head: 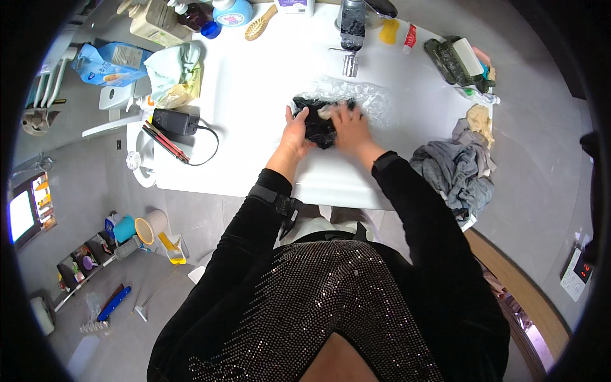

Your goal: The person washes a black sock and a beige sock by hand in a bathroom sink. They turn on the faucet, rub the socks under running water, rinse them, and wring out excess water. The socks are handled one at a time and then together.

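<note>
A crumpled, wet-looking black cloth [321, 128] lies between my hands over the white washbasin [248, 119]. My left hand [294, 136] grips its left side, thumb on top. Blurred by motion, my right hand [351, 125] bends its fingers over the cloth's right side. A small pale patch [326, 112] shows by the right fingertips, too blurred to identify. Behind the cloth spreads a clear, rippled patch [372, 98]; whether it is water or plastic film I cannot tell. The chrome faucet [350, 64] stands just beyond it.
Grey clothes [453, 162] are heaped on the right rim. A black electric device [175, 122] with a cord sits at the left, beside thin red-and-black sticks [164, 142]. Pump bottles [233, 12], a hairbrush [261, 23] and a yellow sponge [389, 31] line the back.
</note>
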A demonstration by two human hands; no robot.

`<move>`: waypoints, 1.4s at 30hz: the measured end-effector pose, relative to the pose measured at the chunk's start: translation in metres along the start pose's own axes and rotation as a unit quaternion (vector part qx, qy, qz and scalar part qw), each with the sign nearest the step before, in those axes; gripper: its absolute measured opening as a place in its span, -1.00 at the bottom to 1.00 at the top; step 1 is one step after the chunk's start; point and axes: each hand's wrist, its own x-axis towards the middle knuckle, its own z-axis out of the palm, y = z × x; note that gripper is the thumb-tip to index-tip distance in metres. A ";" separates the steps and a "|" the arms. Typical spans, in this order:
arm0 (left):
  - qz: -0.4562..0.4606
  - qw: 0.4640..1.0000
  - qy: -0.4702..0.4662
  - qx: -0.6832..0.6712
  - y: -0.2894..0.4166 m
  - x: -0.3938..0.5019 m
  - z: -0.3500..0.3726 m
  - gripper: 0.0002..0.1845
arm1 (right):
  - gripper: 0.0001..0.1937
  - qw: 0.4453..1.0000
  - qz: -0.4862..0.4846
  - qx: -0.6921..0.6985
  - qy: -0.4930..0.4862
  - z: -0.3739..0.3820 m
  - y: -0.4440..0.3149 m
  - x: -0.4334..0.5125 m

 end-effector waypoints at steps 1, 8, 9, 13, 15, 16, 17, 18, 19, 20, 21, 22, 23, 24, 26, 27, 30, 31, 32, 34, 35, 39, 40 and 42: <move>-0.003 1.000 -0.008 -0.024 -0.002 0.000 0.003 -0.09 | -0.25 0.992 -0.117 0.036 0.036 0.003 0.002 0.000; -0.085 0.988 -0.075 -0.106 -0.001 0.016 0.019 -0.25 | -0.52 0.894 0.189 0.377 0.149 -0.046 -0.035 0.013; -0.114 0.979 -0.109 -0.132 0.001 0.018 0.019 -0.24 | -0.54 0.890 0.143 0.407 0.145 -0.057 -0.046 0.006; -0.094 0.932 -0.222 -0.270 0.018 0.020 0.011 -0.44 | -0.53 0.894 -0.070 0.369 0.243 -0.081 -0.081 -0.063; -0.080 0.918 -0.263 -0.287 0.018 0.014 0.012 -0.61 | -0.51 0.880 -0.089 0.389 0.259 -0.088 -0.083 -0.087; -0.031 0.920 -0.270 -0.281 0.015 0.009 0.016 -0.65 | -0.49 0.868 -0.116 0.394 0.278 -0.091 -0.085 -0.093; 0.017 0.922 -0.270 -0.278 0.012 0.005 0.021 -0.70 | -0.47 0.872 -0.105 0.382 0.288 -0.094 -0.085 -0.097; 0.021 0.916 -0.272 -0.293 0.011 0.002 0.025 -0.69 | -0.45 0.871 -0.105 0.363 0.313 -0.098 -0.086 -0.097; 0.019 0.908 -0.278 -0.312 0.010 0.001 0.030 -0.68 | -0.43 0.876 -0.104 0.337 0.328 -0.102 -0.086 -0.093; 0.006 0.897 -0.293 -0.330 0.010 -0.001 0.032 -0.68 | -0.36 0.876 -0.109 0.315 0.348 -0.107 -0.086 -0.088; -0.018 0.883 -0.310 -0.353 0.011 -0.001 0.034 -0.66 | -0.36 0.871 -0.087 0.324 0.358 -0.112 -0.086 -0.082; -0.034 0.859 -0.384 -0.337 0.012 -0.002 0.035 -0.65 | -0.37 0.875 -0.070 0.324 0.353 -0.116 -0.086 -0.076; -0.043 0.800 -0.501 -0.329 0.011 -0.003 0.034 -0.63 | -0.37 0.881 -0.065 0.325 0.337 -0.121 -0.085 -0.070; -0.062 0.830 -0.447 -0.327 0.012 -0.004 0.033 -0.57 | -0.44 0.878 -0.028 0.359 0.315 -0.124 -0.083 -0.062; 0.024 0.898 -0.330 -0.289 0.006 -0.010 0.031 -0.66 | -0.59 0.876 0.000 0.368 0.312 -0.127 -0.079 -0.049; 0.043 0.927 -0.248 -0.278 0.002 -0.013 0.031 -0.70 | -0.63 0.871 0.012 0.382 0.309 -0.126 -0.075 -0.042; 0.067 0.971 -0.065 -0.218 -0.001 -0.023 0.031 -0.73 | -0.60 0.840 0.094 0.493 0.207 -0.113 -0.062 -0.020; 0.094 0.972 -0.068 -0.203 0.000 -0.027 0.031 -0.71 | -0.59 0.819 0.080 0.525 0.218 -0.106 -0.055 -0.013; 0.107 0.982 -0.029 -0.153 0.003 -0.029 0.031 -0.67 | -0.55 0.809 0.067 0.533 0.239 -0.097 -0.049 -0.005; 0.154 0.987 0.005 -0.039 0.013 -0.031 0.028 -0.63 | -0.54 0.849 0.131 0.498 0.119 -0.080 -0.028 0.007; 0.200 0.979 0.034 0.013 0.017 -0.031 0.027 -0.60 | -0.55 0.866 0.105 0.478 0.097 -0.070 -0.016 0.010; 0.176 0.983 0.035 0.037 0.020 -0.021 0.012 -0.37 | -0.58 0.863 0.133 0.439 0.212 -0.032 0.006 0.020; 0.160 0.985 0.057 0.030 0.019 -0.018 0.005 -0.32 | -0.54 0.871 0.158 0.421 0.198 -0.023 0.005 0.016; 0.135 0.984 0.093 0.067 0.017 -0.012 -0.009 -0.19 | -0.40 0.916 0.189 0.308 0.172 -0.008 -0.002 0.004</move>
